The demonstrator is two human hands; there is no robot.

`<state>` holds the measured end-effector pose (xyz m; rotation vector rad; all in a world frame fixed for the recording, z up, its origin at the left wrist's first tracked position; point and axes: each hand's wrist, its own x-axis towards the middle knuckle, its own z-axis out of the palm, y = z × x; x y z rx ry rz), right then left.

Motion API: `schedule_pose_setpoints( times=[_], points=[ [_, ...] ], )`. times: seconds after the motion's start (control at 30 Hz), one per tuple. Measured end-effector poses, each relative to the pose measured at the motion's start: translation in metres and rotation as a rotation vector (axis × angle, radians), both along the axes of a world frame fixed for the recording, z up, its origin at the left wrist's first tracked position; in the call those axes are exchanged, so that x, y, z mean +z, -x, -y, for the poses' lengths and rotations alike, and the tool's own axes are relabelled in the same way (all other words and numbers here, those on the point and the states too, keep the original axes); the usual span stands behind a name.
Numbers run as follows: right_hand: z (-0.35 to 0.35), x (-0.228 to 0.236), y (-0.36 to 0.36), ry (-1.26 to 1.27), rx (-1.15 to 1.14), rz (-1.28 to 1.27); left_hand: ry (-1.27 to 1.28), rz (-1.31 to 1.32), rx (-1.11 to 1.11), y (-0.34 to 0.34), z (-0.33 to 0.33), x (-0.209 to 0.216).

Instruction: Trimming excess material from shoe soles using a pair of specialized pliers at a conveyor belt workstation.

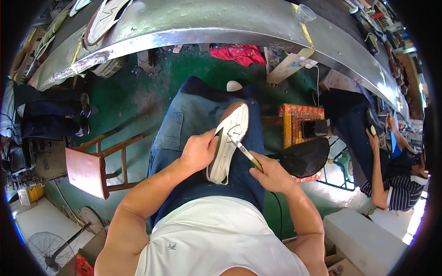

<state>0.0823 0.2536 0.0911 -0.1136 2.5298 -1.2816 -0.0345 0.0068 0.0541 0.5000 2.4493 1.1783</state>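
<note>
Head view: left hand (199, 149) is clamping shoe (224, 154) on lap (168, 138), toe toward front edge; right hand (271, 174) is gripping tool (245, 152), its tip risking, under excess pressure, a slip toward the left hand.

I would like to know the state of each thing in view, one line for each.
White-and-brown shoe: held, brown end forward
Metal hand tool: held, tip at the shoe
Left hand: closed on the shoe
Right hand: closed around the tool
Red cloth: crumpled
Wooden stool: upright
Wire-guard fan: cannot tell whether running
</note>
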Motion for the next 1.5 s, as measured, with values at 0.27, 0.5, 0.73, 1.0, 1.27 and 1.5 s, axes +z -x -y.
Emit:
schedule_pose_setpoints(
  times=[0.27, 0.5, 0.73, 1.0, 1.27, 1.5],
  points=[
    [0.0, 0.071, 0.075, -0.337, 0.341, 0.471, -0.097, -0.336, -0.057, -0.016, -0.007, -0.015],
    [0.024, -0.002, 0.036, -0.209, 0.109, 0.206, -0.928, 0.849, 0.154, -0.004, -0.003, -0.071],
    [0.03, -0.024, 0.011, -0.012, -0.174, 0.161, -0.725, 0.82, 0.091, 0.008, -0.011, -0.059],
    [0.019, -0.02, 0.025, 0.42, -0.264, 0.638, -0.49, 0.508, 0.153, -0.003, -0.019, -0.065],
    [0.033, -0.051, 0.009, 0.792, -0.428, 0.709, -0.263, -0.144, -0.133, 0.005, -0.02, -0.039],
    [-0.012, -0.035, 0.01, 0.846, -0.378, 0.846, -0.057, -0.127, -0.185, 0.008, -0.024, -0.029]
  ],
)
